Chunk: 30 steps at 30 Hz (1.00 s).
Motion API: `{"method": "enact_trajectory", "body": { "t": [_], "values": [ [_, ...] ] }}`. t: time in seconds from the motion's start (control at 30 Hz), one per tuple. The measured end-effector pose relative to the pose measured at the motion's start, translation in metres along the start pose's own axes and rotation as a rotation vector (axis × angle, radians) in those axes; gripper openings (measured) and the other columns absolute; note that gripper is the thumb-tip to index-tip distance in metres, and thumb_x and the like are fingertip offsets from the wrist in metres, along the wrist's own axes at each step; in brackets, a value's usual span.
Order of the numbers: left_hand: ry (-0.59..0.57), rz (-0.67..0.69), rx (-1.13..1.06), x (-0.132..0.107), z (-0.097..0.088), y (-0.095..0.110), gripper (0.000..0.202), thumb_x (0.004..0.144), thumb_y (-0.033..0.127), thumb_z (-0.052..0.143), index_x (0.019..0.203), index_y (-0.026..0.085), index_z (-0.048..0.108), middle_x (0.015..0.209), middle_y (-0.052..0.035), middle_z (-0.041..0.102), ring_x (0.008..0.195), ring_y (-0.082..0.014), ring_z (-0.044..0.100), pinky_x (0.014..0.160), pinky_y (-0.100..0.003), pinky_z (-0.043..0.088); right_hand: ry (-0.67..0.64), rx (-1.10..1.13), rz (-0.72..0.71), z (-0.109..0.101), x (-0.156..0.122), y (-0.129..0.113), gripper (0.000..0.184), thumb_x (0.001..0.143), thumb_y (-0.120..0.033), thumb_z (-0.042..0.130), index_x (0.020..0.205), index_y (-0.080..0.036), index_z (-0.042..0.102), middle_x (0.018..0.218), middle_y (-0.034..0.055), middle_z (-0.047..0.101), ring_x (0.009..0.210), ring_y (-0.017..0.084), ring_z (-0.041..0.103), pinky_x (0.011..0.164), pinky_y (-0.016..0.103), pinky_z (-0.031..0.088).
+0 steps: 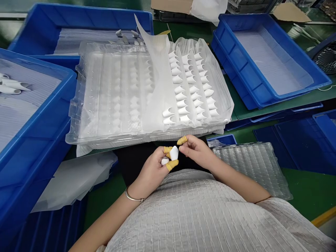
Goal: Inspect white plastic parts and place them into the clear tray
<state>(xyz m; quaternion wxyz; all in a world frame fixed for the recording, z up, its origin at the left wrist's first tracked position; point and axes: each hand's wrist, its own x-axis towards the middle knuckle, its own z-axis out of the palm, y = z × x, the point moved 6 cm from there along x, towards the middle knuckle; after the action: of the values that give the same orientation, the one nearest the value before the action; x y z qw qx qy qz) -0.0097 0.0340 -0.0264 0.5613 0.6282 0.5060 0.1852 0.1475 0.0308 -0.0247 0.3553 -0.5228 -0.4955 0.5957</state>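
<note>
My left hand (pixel 153 168) is closed on a small white curved plastic part (pixel 174 153), pinched between fingertips in yellow finger cots. A second white piece (pixel 165 161) is tucked in the same hand, lower down. Just to the right, my right hand (pixel 196 152) has its thumb and cotted index finger apart beside the part, with nothing seen between them. In front of both hands lies a clear plastic tray (pixel 76 120), where rows of similar white parts (pixel 181 96) rest on thin white sheeting. A translucent sheet (pixel 157 63) covers the tray's left rows.
Blue bins stand at the left (pixel 60 94), back left (pixel 91 15) and right (pixel 252 87); the left ones hold loose white parts. Below the table edge at right lies a clear ribbed tray (pixel 252 164). White sheets (pixel 76 178) hang at lower left. A fan (pixel 325 56) stands far right.
</note>
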Motion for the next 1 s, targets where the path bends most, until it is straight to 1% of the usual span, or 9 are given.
{"method": "enact_trajectory", "body": {
  "t": [0.1, 0.17, 0.27, 0.4, 0.5, 0.63, 0.7, 0.83, 1.0],
  "values": [
    [-0.025, 0.046, 0.092, 0.0, 0.002, 0.002, 0.02, 0.084, 0.038, 0.064, 0.092, 0.021, 0.058, 0.083, 0.0016, 0.06, 0.07, -0.0141, 0.053, 0.061, -0.026, 0.04, -0.02, -0.132, -0.017, 0.008, 0.0, -0.004, 0.031, 0.077, -0.036, 0.076, 0.092, -0.02, 0.054, 0.069, -0.0065, 0.048, 0.06, 0.01, 0.044, 0.053, 0.023, 0.034],
    [-0.068, 0.076, 0.103, -0.002, 0.004, 0.003, 0.018, 0.087, 0.038, 0.062, 0.091, 0.021, 0.058, 0.084, 0.0012, 0.06, 0.072, -0.0143, 0.053, 0.062, -0.026, 0.041, -0.004, -0.189, -0.035, 0.008, 0.003, -0.006, 0.025, 0.085, -0.038, 0.067, 0.081, -0.019, 0.051, 0.066, -0.0055, 0.049, 0.06, 0.01, 0.045, 0.054, 0.023, 0.035],
    [-0.127, 0.096, 0.043, -0.004, 0.006, 0.004, 0.017, 0.089, 0.036, 0.06, 0.097, 0.022, 0.06, 0.09, 0.0007, 0.062, 0.075, -0.014, 0.055, 0.067, -0.026, 0.043, 0.026, -0.113, -0.035, 0.002, 0.009, -0.002, 0.029, 0.096, -0.037, 0.05, 0.073, -0.019, 0.047, 0.061, -0.0045, 0.052, 0.057, 0.011, 0.049, 0.056, 0.024, 0.039],
    [-0.115, 0.079, -0.016, -0.004, 0.004, 0.004, 0.018, 0.089, 0.033, 0.061, 0.104, 0.023, 0.061, 0.093, 0.0008, 0.063, 0.079, -0.0139, 0.056, 0.07, -0.026, 0.044, 0.034, 0.042, 0.013, -0.008, 0.013, 0.013, 0.022, 0.097, -0.037, 0.048, 0.084, -0.02, 0.052, 0.069, -0.003, 0.057, 0.059, 0.011, 0.054, 0.054, 0.023, 0.04],
    [-0.118, 0.072, -0.007, -0.004, 0.005, 0.003, 0.017, 0.088, 0.034, 0.061, 0.101, 0.022, 0.062, 0.093, 0.0002, 0.064, 0.079, -0.0142, 0.056, 0.071, -0.026, 0.044, -0.034, 0.065, 0.018, -0.007, 0.009, 0.015, 0.023, 0.096, -0.041, 0.05, 0.098, -0.02, 0.058, 0.08, -0.0009, 0.059, 0.068, 0.012, 0.056, 0.056, 0.023, 0.041],
    [-0.121, 0.076, 0.078, -0.003, 0.006, 0.001, 0.017, 0.089, 0.036, 0.059, 0.097, 0.021, 0.062, 0.086, 0.0004, 0.063, 0.071, -0.0137, 0.053, 0.064, -0.026, 0.042, -0.199, 0.035, 0.009, 0.001, 0.005, 0.01, 0.028, 0.09, -0.045, 0.061, 0.09, -0.017, 0.064, 0.081, 0.0006, 0.059, 0.072, 0.014, 0.055, 0.064, 0.026, 0.044],
    [-0.115, 0.086, 0.081, -0.003, 0.006, 0.001, 0.018, 0.089, 0.035, 0.059, 0.101, 0.022, 0.062, 0.088, 0.0003, 0.064, 0.073, -0.0139, 0.054, 0.065, -0.027, 0.043, -0.23, 0.091, 0.021, 0.003, 0.004, 0.01, 0.026, 0.086, -0.043, 0.068, 0.089, -0.016, 0.065, 0.081, 0.0008, 0.061, 0.074, 0.014, 0.056, 0.07, 0.029, 0.045],
    [-0.027, 0.062, -0.065, -0.001, 0.0, -0.003, 0.028, 0.087, 0.031, 0.062, 0.114, 0.024, 0.058, 0.094, 0.0008, 0.064, 0.08, -0.0137, 0.058, 0.071, -0.027, 0.045, -0.154, 0.216, -0.007, -0.001, 0.005, 0.01, 0.028, 0.08, -0.034, 0.076, 0.099, -0.018, 0.065, 0.087, 0.001, 0.063, 0.078, 0.014, 0.058, 0.075, 0.03, 0.047],
    [0.029, 0.069, -0.129, -0.001, -0.004, -0.005, 0.02, 0.085, 0.032, 0.065, 0.102, 0.022, 0.061, 0.093, 0.0008, 0.064, 0.08, -0.0137, 0.059, 0.069, -0.026, 0.046, -0.092, -0.033, -0.176, -0.004, -0.002, -0.003, 0.027, 0.083, -0.026, 0.073, 0.108, -0.021, 0.065, 0.095, 0.0026, 0.061, 0.078, 0.014, 0.056, 0.066, 0.027, 0.047]
  ]
}}
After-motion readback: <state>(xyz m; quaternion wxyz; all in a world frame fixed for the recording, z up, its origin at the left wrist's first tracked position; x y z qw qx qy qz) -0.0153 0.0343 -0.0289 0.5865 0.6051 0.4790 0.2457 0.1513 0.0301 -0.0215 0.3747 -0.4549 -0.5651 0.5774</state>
